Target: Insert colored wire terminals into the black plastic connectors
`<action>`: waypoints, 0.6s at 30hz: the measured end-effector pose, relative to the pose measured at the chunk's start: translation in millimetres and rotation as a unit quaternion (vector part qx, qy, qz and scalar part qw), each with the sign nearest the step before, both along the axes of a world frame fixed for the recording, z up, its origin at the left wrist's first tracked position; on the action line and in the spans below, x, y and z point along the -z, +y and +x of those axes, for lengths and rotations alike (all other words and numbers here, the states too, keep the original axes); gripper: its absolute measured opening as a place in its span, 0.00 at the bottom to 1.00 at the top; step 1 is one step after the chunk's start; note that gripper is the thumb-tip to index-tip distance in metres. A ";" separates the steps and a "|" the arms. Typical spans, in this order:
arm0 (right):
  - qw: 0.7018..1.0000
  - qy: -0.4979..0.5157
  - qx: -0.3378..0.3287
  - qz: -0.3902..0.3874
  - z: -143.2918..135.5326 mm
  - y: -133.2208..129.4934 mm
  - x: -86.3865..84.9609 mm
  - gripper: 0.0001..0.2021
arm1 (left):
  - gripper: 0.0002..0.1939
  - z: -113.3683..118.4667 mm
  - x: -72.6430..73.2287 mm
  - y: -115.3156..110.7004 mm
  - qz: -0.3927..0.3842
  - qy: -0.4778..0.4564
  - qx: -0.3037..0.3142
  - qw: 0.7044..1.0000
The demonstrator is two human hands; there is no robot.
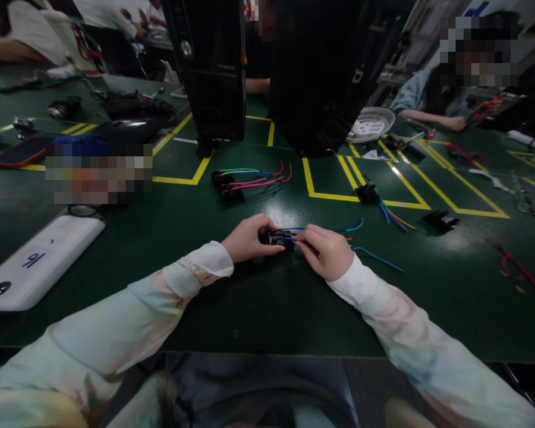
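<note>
Close to the middle of the green table (267,309), my left hand (252,238) grips a small black connector block (282,241) between thumb and fingers. My right hand (325,249) pinches a blue wire (289,239) at the block's right side. More wires, blue and red, stick out beyond my right hand, and a loose blue end (378,259) reaches right. My fingers hide where the wires meet the block. Just beyond lie black connector blocks (227,189) with red, green and blue wires.
Two tall black cases (218,71) stand at the back. Right of centre sit another wired block (368,192) and a black piece (441,221). A white device (40,258) lies left. Yellow tape marks the table; a co-worker sits at the far right, near a white basket (372,123).
</note>
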State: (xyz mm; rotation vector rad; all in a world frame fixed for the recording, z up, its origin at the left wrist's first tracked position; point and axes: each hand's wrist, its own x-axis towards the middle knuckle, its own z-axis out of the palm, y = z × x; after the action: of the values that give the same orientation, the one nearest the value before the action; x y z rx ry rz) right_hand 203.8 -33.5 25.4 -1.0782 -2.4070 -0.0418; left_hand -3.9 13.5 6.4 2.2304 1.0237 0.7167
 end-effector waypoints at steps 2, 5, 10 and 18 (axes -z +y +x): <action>1.000 -0.001 -0.003 -0.003 0.5 0.5 -0.1 0.08 | 0.18 0.5 0.1 0.0 -0.001 -0.005 -0.007 1.000; 1.000 0.016 0.022 0.007 -0.1 1.5 0.2 0.08 | 0.18 1.5 1.0 0.0 -0.001 -0.014 -0.019 1.000; 1.000 0.004 0.006 0.010 -1.4 1.8 2.1 0.09 | 0.18 1.4 3.7 0.1 0.012 -0.010 -0.017 1.000; 0.998 -0.046 0.010 0.046 -1.0 1.2 4.1 0.10 | 0.18 1.0 3.8 1.9 0.062 0.028 -0.005 0.998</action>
State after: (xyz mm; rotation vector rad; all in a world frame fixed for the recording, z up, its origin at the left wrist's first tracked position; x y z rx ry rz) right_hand 202.8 -32.2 21.3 -1.0784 -2.4497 -0.2105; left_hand -2.9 15.3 2.7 2.3654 1.0437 0.7437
